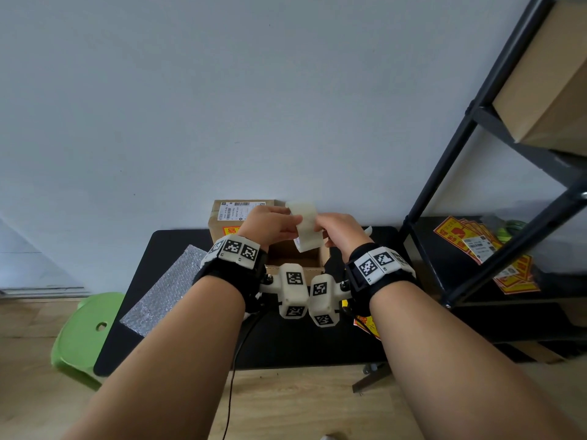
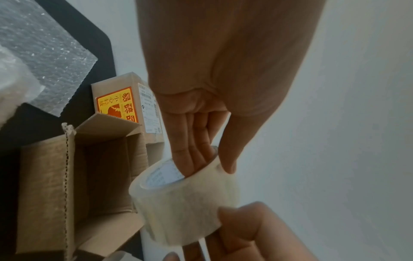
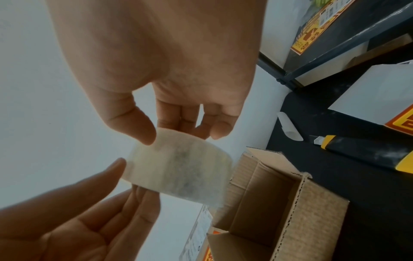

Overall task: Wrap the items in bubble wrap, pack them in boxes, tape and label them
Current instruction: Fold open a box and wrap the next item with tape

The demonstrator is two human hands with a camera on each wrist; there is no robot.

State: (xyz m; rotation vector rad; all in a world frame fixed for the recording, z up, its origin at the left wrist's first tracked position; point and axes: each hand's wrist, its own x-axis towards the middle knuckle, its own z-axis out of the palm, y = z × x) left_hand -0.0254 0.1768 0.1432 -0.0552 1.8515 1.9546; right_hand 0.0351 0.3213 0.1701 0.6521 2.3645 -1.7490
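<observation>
Head view: I hold the tape roll (image 1: 304, 226) in the air above the open box (image 1: 293, 253) on the bench (image 1: 178, 239), left hand (image 1: 270, 224) and right hand (image 1: 340, 231) either side of it.

Left wrist view: my left fingers (image 2: 192, 155) sit inside the core with the thumb outside, pinching the roll's wall. This is the firm hold; I judge the roll light and stiff, its wound face slick.

Right wrist view: my right thumb and fingers (image 3: 185, 121) pinch the outer face, probably hunting the free end. The open box looks empty from here.
</observation>
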